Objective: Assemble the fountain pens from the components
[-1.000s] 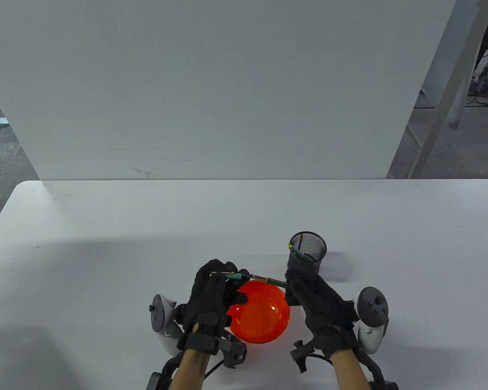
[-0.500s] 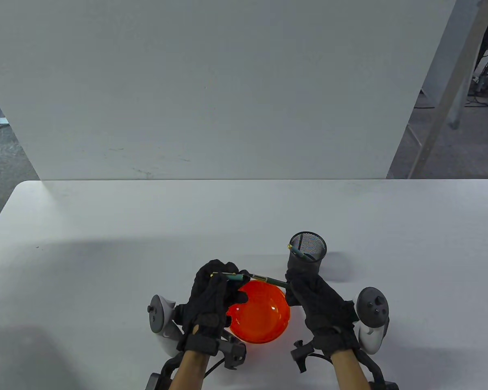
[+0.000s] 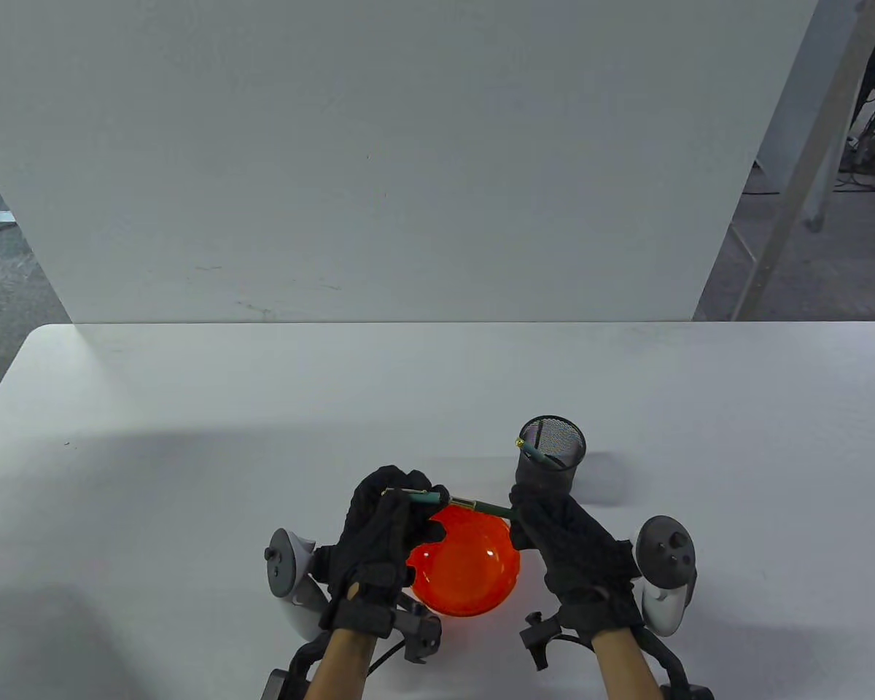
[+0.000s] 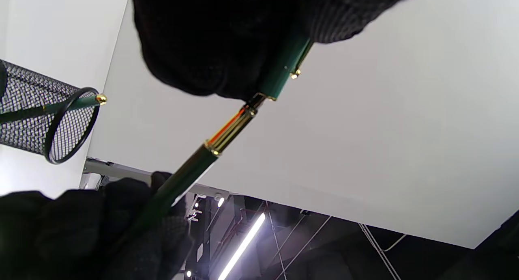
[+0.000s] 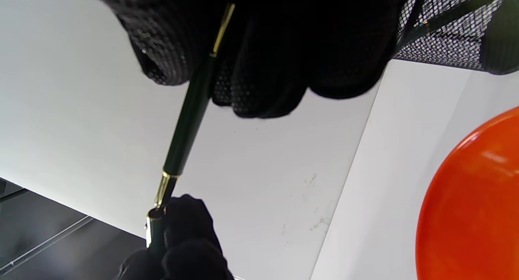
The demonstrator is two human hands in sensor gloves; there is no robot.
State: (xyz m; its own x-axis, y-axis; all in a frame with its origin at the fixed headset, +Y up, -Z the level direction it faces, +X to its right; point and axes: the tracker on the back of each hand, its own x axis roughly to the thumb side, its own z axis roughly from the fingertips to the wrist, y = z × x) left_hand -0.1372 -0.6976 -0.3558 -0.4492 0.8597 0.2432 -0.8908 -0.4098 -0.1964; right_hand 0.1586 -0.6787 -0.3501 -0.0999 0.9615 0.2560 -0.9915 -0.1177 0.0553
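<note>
My left hand [image 3: 386, 521] grips a green pen cap [image 3: 417, 496] with a gold clip; it shows in the left wrist view [image 4: 284, 65]. My right hand [image 3: 565, 543] grips the dark green pen barrel [image 3: 490, 506], seen in the right wrist view [image 5: 188, 113]. The barrel's gold section [image 4: 231, 128] sits partly inside the cap's mouth. Both parts are held in line above the far rim of the orange bowl [image 3: 467, 565].
A black mesh pen cup [image 3: 550, 456] stands just beyond my right hand and holds a green pen [image 3: 534, 450] with a gold tip. A white board stands upright along the table's far edge.
The cap and barrel have slid closer together; the gold section shows shorter now. Both hands have stayed in nearly the same place.
</note>
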